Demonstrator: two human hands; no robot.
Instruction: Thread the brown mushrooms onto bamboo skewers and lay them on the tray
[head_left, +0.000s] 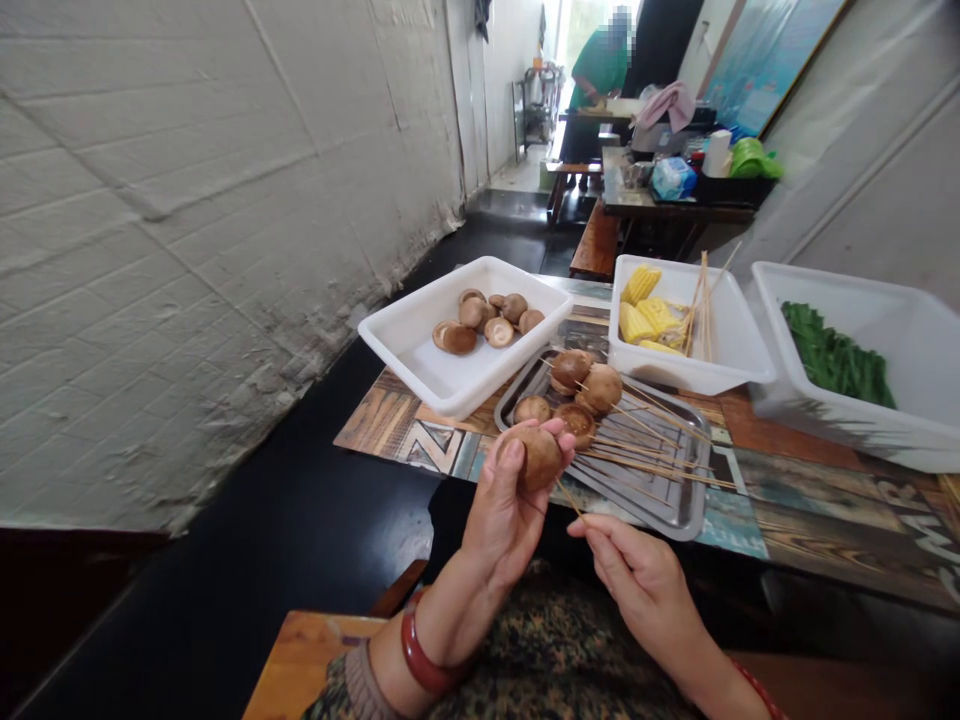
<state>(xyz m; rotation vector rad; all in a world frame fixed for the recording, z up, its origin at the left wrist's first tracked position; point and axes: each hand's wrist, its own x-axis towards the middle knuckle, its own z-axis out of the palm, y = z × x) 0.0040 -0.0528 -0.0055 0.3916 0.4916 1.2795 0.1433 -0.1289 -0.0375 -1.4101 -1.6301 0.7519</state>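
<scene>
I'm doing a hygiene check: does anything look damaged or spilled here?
Yes: the white wall at left looks worn, its covering wrinkled, with ragged, stained patches along the lower edge. No spill shows around the metal tray or the mushrooms on it.

Brown mushroom [538, 460], yellow corn [658, 318], dark green leaves [836, 355], white tubs [409, 370] and silver-grey tray [679, 508] meet my multicoloured, plank-patterned surface [817, 510]; my bangle [417, 656] is reddish brown, my sleeve [336, 690] mottled.

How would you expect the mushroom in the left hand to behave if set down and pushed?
The mushroom would probably rock or roll, given how rounded it looks. It is likely firm rather than floppy, as it appears evenly domed in the left hand.
</scene>
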